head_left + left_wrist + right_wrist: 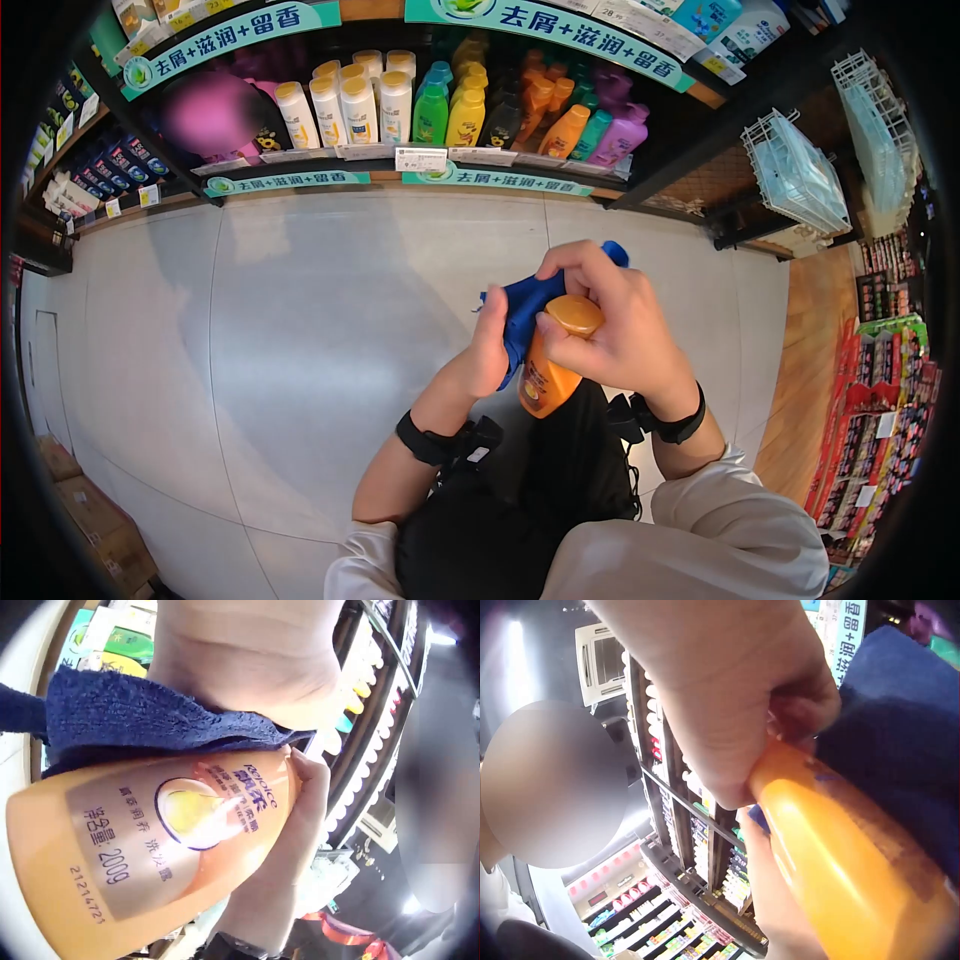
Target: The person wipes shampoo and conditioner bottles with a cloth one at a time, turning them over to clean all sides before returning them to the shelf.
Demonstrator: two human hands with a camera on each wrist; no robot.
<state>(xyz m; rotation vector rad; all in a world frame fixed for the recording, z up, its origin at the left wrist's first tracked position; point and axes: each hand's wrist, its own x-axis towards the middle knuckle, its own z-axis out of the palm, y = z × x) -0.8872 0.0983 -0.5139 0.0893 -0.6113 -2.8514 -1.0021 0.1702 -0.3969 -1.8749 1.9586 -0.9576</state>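
An orange shampoo bottle [548, 380] with an orange cap hangs tilted below the right hand [622, 325], whose thumb and fingers grip its cap end. Behind the bottle is a dark blue cloth [530, 312], which the right hand's fingers also touch. The left hand [482, 350] lies against the cloth's left side, thumb up; its other fingers are hidden behind the cloth. In the left wrist view the bottle's label [180, 817] faces the camera, with the cloth [142, 720] along its upper edge. The right wrist view shows the bottle [832, 855] beside the cloth [907, 727].
A low shelf of shampoo bottles [357, 108] stands ahead, with a blurred pink shape [212, 115] at its left. Wire baskets [795, 170] hang at the right, near a rack of small packages [870, 430]. Cardboard boxes [100, 520] sit at lower left on the tiled floor [300, 300].
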